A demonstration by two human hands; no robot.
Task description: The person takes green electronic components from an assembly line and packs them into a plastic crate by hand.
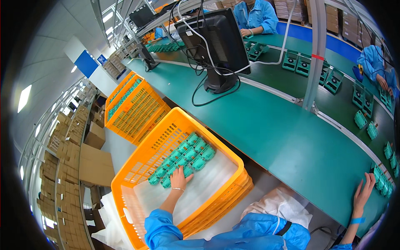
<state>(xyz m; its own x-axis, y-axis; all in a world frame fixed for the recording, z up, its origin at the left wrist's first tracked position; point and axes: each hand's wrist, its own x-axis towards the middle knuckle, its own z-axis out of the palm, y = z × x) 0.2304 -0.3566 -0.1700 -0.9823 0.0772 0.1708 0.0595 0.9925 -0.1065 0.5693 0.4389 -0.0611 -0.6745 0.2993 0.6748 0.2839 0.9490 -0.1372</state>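
Note:
My left hand [179,180] reaches down into an orange plastic crate [242,164]. Its fingers are spread, the thumb out to the side, and the fingertips touch the near edge of a block of small green plastic housings [182,156]. These housings sit in tight rows on a white sheet [198,187] that lines the crate. Far to the right, my right hand [363,192] rests at the bench with fingers stretched out. It lies beside another cluster of green housings [382,182], its fingertips close against them; whether they touch is hard to see.
More orange crates [135,110] holding green parts stand beyond mine. A black monitor [214,46] with loose cables stands on the green bench [287,133]. A metal post [313,58] rises from the rail. Green trays [296,62] line the conveyor, with co-workers [256,18] across it.

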